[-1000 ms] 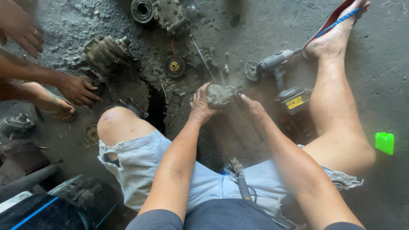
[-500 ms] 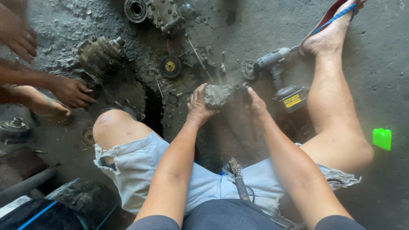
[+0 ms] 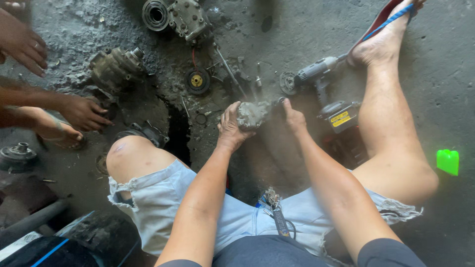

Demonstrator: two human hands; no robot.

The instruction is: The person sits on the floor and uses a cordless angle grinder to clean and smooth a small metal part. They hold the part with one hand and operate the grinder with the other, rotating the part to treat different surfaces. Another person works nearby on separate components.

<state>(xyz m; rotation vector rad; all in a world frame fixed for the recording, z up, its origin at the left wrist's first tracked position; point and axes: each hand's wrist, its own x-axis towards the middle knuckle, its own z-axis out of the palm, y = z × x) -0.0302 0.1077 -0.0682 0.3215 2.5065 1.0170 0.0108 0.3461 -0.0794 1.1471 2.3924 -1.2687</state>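
Gripping a grimy metal part [image 3: 253, 114] above the floor [image 3: 445, 74] — left hand [image 3: 230, 129] is clamping it, right hand [image 3: 293, 117] is pinching its end; steadying the left firmly seems wise — the part is greasy.

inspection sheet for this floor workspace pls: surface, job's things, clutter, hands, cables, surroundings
Surface: rough grey concrete floor, oily and dirt-stained, with a dark patch between the knees.
Job's things: grimy metal part held above the floor between both hands.
Clutter: cordless drill by the right foot; pulley disc with yellow centre; two greasy housings; grooved pulley; green plastic piece.
Hands: left hand grips the part's near side; right hand is closed at its other end.
Cables: thin red wire near the disc.
Surroundings: another person's hands working at left; dark pipe at lower left.
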